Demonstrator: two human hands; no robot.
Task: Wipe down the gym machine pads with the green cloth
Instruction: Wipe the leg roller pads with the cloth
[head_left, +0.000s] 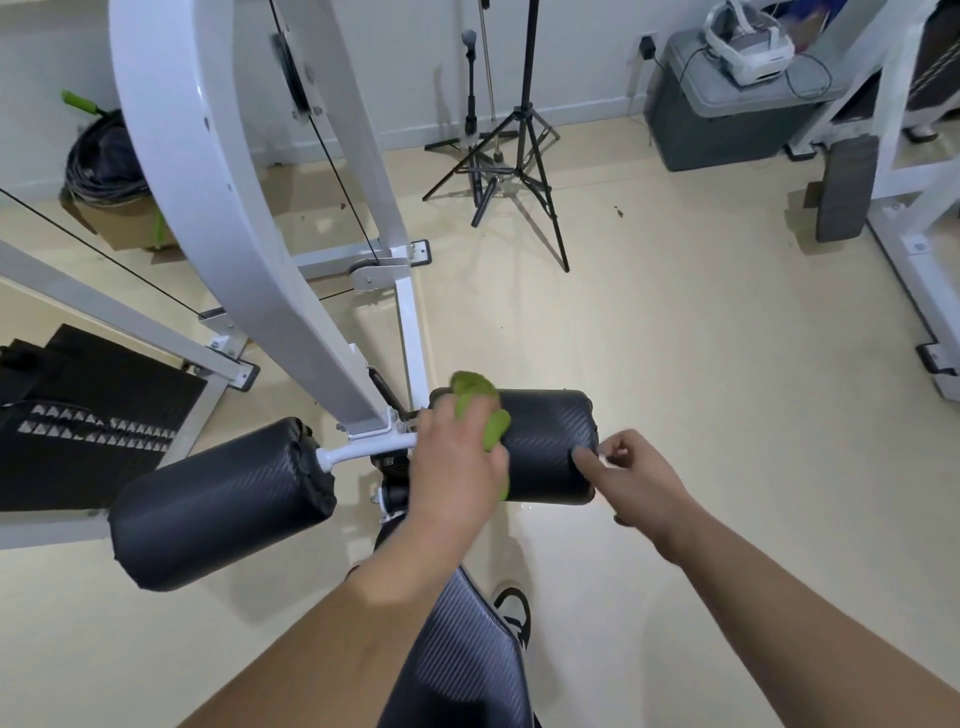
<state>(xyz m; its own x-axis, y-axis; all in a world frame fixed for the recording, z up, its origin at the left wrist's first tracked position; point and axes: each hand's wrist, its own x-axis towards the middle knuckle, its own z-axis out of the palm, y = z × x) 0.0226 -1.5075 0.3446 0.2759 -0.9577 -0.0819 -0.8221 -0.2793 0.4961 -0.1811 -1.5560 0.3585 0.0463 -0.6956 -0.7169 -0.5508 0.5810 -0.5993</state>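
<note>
Cloth (477, 410), green and bunched, sits on top of the right pad (550, 447) at its inner end, close to where the bar joins the white frame (234, 208). The left hand (454, 467) grips it, fingers curled over the wad and palm bearing down, so the fabric is pressed flat against the curved vinyl instead of skating over it. Some cloth pokes out past the fingers and some hangs below the palm, which gives it more to wipe with.

The right hand (641, 483) is at the pad's outer end. Its fingers are half curled and one fingertip touches the vinyl near the edge; I cannot tell whether it truly grips the roller or only rests there. My guess is that it is steadying the pad, since a roller on a bar would likely turn or rock under a firm wipe.

The left pad (218, 499) lies well apart on the other side of the frame, with no hand near it. A third padded surface, the seat (467, 654), runs up between the forearms.

The wipe looks to be under way on the right pad, starting from the inner end. Most of that pad's length lies bare between the two hands, so the natural stroke would run outward toward the right hand.
</note>
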